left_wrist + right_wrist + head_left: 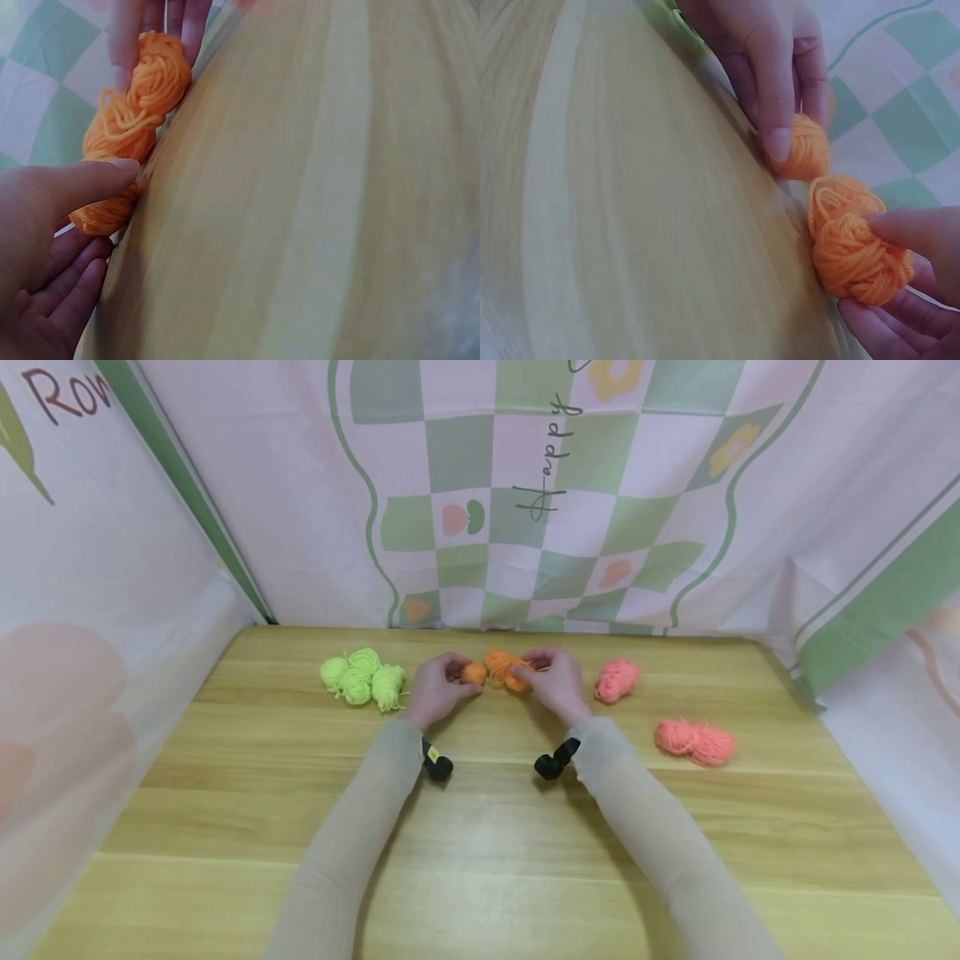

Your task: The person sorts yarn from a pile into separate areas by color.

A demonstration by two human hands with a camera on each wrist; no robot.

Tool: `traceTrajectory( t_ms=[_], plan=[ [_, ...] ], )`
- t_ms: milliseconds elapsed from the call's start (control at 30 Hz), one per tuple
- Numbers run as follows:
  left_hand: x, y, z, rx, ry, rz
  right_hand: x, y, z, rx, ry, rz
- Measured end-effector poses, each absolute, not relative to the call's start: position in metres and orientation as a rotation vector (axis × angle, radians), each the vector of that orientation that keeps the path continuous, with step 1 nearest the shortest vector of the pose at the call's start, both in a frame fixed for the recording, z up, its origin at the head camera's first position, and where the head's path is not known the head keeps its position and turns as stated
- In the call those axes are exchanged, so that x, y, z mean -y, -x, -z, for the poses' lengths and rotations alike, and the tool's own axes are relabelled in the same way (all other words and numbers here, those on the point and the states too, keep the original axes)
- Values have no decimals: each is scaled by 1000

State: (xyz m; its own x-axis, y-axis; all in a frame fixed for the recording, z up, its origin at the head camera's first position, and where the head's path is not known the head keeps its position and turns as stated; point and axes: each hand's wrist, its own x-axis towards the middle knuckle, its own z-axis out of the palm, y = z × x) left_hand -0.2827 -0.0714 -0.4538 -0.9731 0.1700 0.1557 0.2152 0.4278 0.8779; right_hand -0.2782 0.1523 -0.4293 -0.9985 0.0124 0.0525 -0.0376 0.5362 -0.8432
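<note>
Three small orange balls of yarn sit in a row near the table's back edge, between my two hands. My left hand point(438, 687) pinches the leftmost orange yarn ball point(808, 150) between thumb and fingers. At the other end, my right hand point(557, 683) grips the rightmost orange yarn ball point(862, 261), thumb on top and fingers beneath. The middle orange yarn ball point(120, 133) has loose loops and lies against the right one. In the left wrist view, my left thumb point(97, 184) crosses over its ball and hides part of it.
Several lime-green yarn balls point(360, 677) are clustered left of my left hand. A pink yarn ball point(617, 680) lies right of my right hand, with a longer pink yarn bundle point(696, 742) nearer the front right. A patterned curtain point(517, 568) hangs behind the wooden table point(480, 852).
</note>
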Motion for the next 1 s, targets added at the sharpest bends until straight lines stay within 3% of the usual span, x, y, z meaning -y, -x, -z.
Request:
traceTrajectory(
  t_ms=[500, 1000],
  plan=[
    [72, 284, 454, 2614, 357, 1611, -143, 274, 432, 2741, -58, -1550],
    [72, 281, 452, 2637, 337, 1588, -173, 259, 425, 2773, -66, -1591]
  ],
)
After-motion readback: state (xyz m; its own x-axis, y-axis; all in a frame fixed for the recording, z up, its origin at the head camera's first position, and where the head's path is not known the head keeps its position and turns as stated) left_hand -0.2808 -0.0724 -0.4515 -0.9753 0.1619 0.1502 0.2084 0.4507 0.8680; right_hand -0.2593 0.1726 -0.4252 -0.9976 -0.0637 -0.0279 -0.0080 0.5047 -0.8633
